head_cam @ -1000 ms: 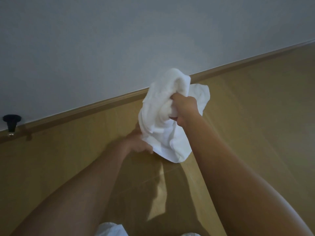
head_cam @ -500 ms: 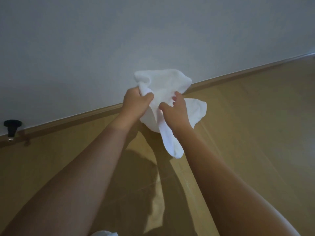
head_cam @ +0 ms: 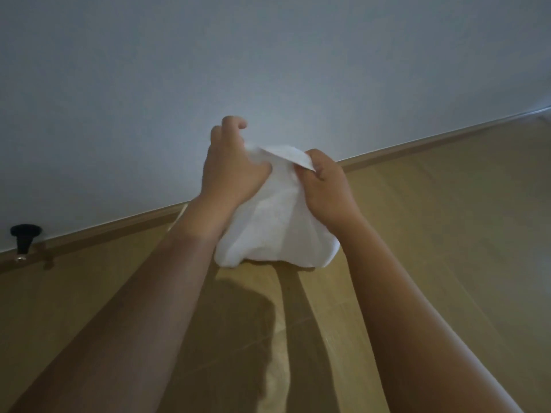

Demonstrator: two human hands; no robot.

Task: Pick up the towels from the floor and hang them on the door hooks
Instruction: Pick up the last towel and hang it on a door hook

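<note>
Up off the floor (head_cam: 447,234) and near the middle of the view, a white towel (head_cam: 277,225), bunched into a soft lump. Held from both sides.

At the towel's 10 o'clock, the left hand (head_cam: 229,171), fingers curled tight round the top edge, thumb pushed into the cloth.

At the towel's 2 o'clock, the right hand (head_cam: 326,186), pinching a folded flap of the top edge between thumb and fingers. Both hands close together, with just cloth between them.

Bottom of the towel hanging loose and round at 6 o'clock, between the two bare arms. Dark shadows of arms and towel on the yellow-brown wood floor, down toward 6 o'clock.

From 9 o'clock over 12 to 3, a pale wall (head_cam: 268,55) filling the view. Along the foot of it, a brown strip (head_cam: 417,147), slanting up toward 3 o'clock.

Far out at 9 o'clock, a small black knob (head_cam: 25,235), right by that strip and well apart from the towel.
</note>
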